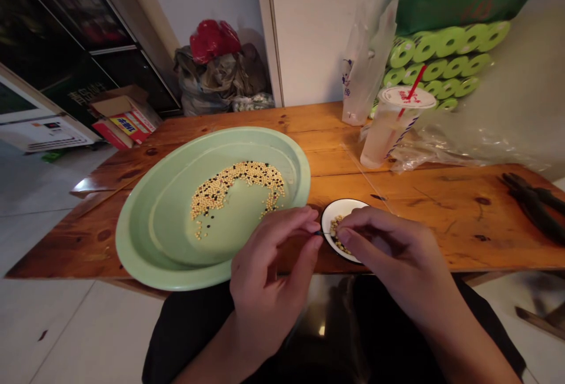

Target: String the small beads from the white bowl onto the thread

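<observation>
Both the left hand [269, 278] and the right hand [388, 254] sit at a small white dish [345, 207] with a black rim, just right of a wide pale-green basin [132, 254]. The left forefinger [306, 214] and thumb [315, 244] are closed on a thin dark implement [321, 233], too small to identify, whose tip reaches the dish's left edge. The right fingers [353, 225] curl over the dish, their tips hidden, so any grip cannot be told. Inside the dish, a few round yellow beans [336, 234] lie in a loose strip beside those right fingers, almost touching them. In the basin, yellow beans and small black seeds [238, 187] lie mixed in a curved band, well apart from the dish. Behind the basin stands a lidded plastic cup with a red straw [388, 128], and dark-handled pliers [532, 207] lie well to its right.
</observation>
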`<action>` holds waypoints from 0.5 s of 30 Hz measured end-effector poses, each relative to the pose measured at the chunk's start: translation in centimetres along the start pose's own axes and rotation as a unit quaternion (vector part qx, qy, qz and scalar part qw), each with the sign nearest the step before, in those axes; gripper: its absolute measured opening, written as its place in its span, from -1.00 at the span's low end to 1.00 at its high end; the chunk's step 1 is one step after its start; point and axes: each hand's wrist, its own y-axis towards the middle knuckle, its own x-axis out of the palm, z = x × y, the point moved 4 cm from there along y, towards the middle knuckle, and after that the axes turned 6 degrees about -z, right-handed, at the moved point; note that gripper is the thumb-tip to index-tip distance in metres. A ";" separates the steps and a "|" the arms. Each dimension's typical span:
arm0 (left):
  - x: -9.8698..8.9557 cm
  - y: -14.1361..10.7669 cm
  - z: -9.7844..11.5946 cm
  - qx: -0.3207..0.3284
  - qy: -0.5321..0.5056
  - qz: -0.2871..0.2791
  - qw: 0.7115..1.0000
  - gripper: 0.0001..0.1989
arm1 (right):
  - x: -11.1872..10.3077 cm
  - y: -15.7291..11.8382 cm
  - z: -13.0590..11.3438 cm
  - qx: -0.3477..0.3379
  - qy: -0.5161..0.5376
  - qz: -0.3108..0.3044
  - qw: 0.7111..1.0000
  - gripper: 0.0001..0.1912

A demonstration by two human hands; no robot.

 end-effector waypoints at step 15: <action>0.1 0.0 0.0 0.053 0.052 -0.033 0.997 -0.42 | 0.3 -0.1 0.0 0.002 -0.047 -0.009 0.999 -0.89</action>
